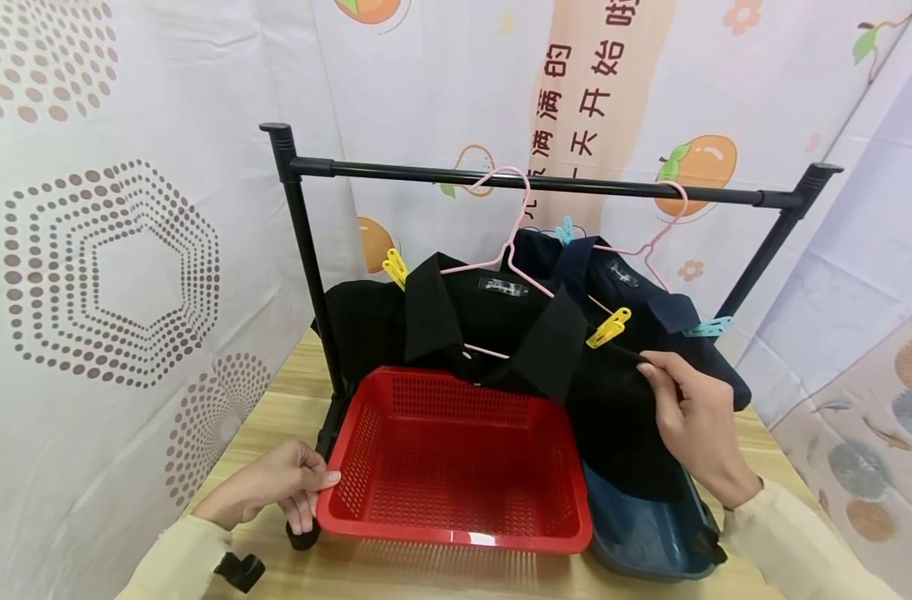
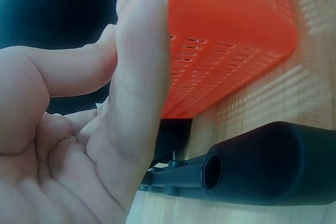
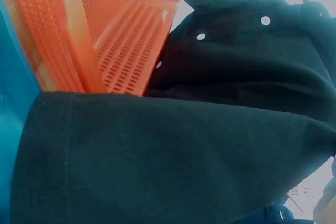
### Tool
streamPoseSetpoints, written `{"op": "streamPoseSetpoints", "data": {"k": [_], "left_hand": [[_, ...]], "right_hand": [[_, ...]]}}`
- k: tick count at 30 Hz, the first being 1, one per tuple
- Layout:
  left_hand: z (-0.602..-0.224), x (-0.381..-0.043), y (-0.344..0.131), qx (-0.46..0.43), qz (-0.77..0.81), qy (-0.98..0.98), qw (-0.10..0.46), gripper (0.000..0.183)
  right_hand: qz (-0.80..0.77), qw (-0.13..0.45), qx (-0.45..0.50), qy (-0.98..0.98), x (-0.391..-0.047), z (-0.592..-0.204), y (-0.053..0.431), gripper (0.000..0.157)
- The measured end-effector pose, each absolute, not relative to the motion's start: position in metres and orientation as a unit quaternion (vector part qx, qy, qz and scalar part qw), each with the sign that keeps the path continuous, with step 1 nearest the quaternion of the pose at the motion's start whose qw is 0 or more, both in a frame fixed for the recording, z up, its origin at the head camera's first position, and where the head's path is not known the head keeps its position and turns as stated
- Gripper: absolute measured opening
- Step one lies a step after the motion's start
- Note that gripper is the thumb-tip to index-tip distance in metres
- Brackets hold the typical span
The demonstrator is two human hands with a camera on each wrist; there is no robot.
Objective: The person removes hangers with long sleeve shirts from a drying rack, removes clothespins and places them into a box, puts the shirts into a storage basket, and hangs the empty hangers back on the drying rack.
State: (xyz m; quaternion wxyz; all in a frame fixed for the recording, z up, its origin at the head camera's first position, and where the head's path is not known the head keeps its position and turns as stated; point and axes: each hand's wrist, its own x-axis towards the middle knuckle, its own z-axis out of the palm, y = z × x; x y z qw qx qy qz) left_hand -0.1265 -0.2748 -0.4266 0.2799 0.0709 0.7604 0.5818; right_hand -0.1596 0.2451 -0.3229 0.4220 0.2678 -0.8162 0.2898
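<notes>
My left hand (image 1: 279, 487) grips the left rim of a red plastic basket (image 1: 456, 533), thumb on top and fingers beneath. The basket has perforated walls and nothing inside it. At the right, my right hand (image 1: 696, 417) pinches the upper sleeve edge of a black shirt (image 1: 621, 425) between thumb and fingers. That shirt hangs from a pink hanger (image 1: 518, 217) on the rack's bar, with a yellow clothespin (image 1: 396, 268) at its left shoulder and another yellow clothespin (image 1: 608, 327) near my right hand. In the right wrist view, the sleeve (image 3: 157, 156) hangs before the basket.
A black garment rack (image 1: 456, 173) spans the table. Behind the black shirt, a navy shirt (image 1: 542, 254) hangs with light-blue clothespins (image 1: 709, 327). A blue basin (image 1: 643, 533) stands right of the basket, under the sleeve. A small black piece (image 1: 240, 572) lies front left.
</notes>
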Motion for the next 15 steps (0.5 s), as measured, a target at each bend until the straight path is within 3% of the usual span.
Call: {"op": "streamPoseSetpoints", "data": {"k": [15], "left_hand": [[-0.427,-0.128,-0.273,0.062,0.574,0.767,0.28,0.03]], "right_hand": [[0.335,0.357,0.324,-0.81,-0.133,-0.328,0.232,0.031]]}}
